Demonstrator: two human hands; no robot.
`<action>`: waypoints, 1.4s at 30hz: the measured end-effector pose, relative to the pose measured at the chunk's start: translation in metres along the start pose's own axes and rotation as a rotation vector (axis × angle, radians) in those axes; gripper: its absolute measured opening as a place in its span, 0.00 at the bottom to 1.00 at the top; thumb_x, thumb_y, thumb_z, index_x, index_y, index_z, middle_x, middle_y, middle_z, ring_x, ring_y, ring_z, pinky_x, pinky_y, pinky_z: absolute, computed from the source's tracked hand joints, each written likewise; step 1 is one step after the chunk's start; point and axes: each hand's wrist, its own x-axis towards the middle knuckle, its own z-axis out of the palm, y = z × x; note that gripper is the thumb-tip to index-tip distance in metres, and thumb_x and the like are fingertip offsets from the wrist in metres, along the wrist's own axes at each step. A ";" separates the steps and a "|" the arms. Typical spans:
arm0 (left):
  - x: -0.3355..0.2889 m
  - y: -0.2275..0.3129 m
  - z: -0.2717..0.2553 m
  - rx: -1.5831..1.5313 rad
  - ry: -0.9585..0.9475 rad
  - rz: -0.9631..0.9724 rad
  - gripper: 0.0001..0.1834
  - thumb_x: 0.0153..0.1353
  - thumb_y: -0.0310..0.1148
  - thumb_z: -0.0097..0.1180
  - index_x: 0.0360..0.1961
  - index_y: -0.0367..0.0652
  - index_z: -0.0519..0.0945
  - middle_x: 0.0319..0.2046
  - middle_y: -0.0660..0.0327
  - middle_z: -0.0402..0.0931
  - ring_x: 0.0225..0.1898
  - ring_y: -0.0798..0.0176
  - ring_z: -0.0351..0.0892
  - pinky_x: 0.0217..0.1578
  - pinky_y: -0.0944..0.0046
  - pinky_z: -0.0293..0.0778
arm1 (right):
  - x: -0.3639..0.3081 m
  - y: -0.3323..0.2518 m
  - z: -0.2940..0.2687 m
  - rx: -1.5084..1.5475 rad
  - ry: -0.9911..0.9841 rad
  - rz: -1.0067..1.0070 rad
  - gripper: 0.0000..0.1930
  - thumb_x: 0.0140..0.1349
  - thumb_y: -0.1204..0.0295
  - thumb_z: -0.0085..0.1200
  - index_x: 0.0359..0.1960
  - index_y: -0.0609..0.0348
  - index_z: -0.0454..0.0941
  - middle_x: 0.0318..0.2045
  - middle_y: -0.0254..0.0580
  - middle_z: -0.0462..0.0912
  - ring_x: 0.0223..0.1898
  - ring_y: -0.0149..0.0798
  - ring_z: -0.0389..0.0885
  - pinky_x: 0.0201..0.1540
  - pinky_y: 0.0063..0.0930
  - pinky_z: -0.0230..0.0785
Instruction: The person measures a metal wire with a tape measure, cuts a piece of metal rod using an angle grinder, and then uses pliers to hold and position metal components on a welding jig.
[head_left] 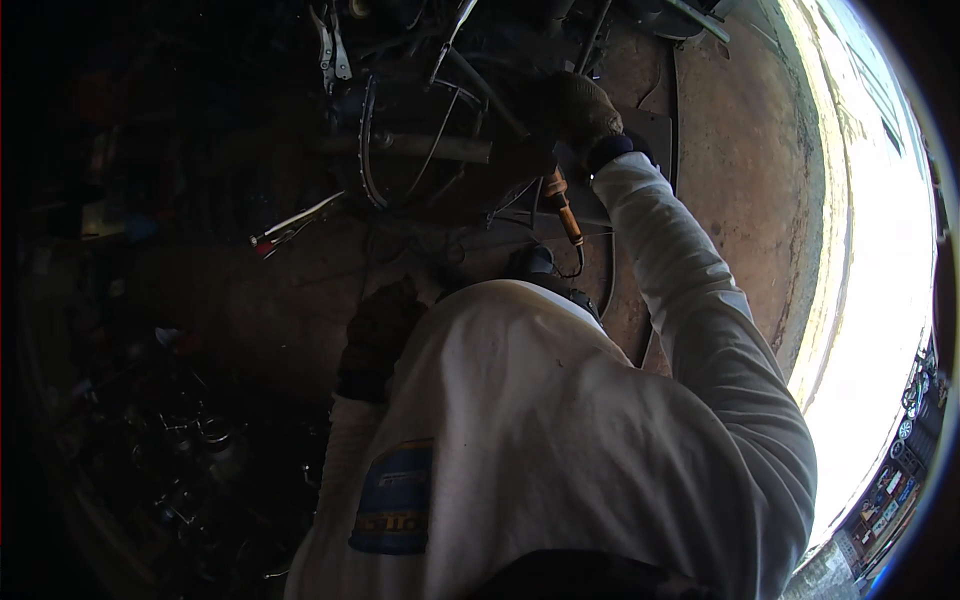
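Note:
My right arm in a white sleeve stretches forward, and the gloved right hand (588, 108) is among dark metal parts. Its back looks rounded and the fingers seem curled, but shadow hides what they hold. A thin rod (597, 35) rises just beyond it. Just below that hand lies an orange-handled tool (564, 208) with a black cable. My left hand (385, 322), in a dark glove, is low beside my body; its fingers are lost in shadow. Ahead of me are a curved metal strip (366, 150) and a grey pipe (432, 149).
Locking pliers (328, 48) are at the top left. A slim metal tool (298, 220) with a red part is at mid-left. Shadowed metal parts (205, 435) crowd the lower left. A brown floor (735, 150) extends right towards bright daylight. Cables run beside the orange-handled tool.

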 end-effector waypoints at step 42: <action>0.092 -0.176 -0.243 -1.531 -0.003 -0.058 0.12 0.63 0.35 0.63 0.44 0.41 0.80 0.38 0.62 0.78 0.30 0.72 0.78 0.31 0.69 0.75 | -0.068 -0.215 0.009 -0.023 0.651 -0.092 0.23 0.68 0.71 0.54 0.64 0.61 0.67 0.53 0.46 0.80 0.51 0.37 0.80 0.51 0.29 0.76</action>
